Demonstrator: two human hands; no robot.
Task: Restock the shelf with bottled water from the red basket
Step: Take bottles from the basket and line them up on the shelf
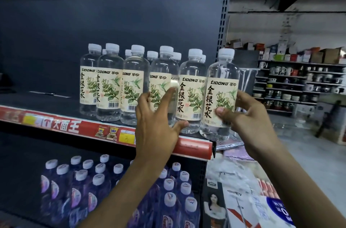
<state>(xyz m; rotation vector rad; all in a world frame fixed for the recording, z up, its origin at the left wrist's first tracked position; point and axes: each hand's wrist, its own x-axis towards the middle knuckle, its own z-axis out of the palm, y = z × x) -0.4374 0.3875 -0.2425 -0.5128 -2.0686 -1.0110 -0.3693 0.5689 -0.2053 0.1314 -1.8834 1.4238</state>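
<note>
Several clear water bottles with cream flower labels and white caps stand in rows on the dark shelf (46, 104), which has a red price strip along its front. My right hand (243, 115) grips the rightmost bottle (222, 87), which stands upright at the shelf's right front corner. My left hand (159, 115) is spread, its fingers against one front-row bottle (163, 78) and its thumb touching the neighbouring bottle (191, 87). The red basket is not in view.
The left part of the shelf holds no bottles. Below it a lower shelf is packed with purple-labelled bottles (104, 186). White packaged goods (249, 190) lie at the lower right. Across the aisle a rack of mugs and kitchenware (299, 82) stands at the back.
</note>
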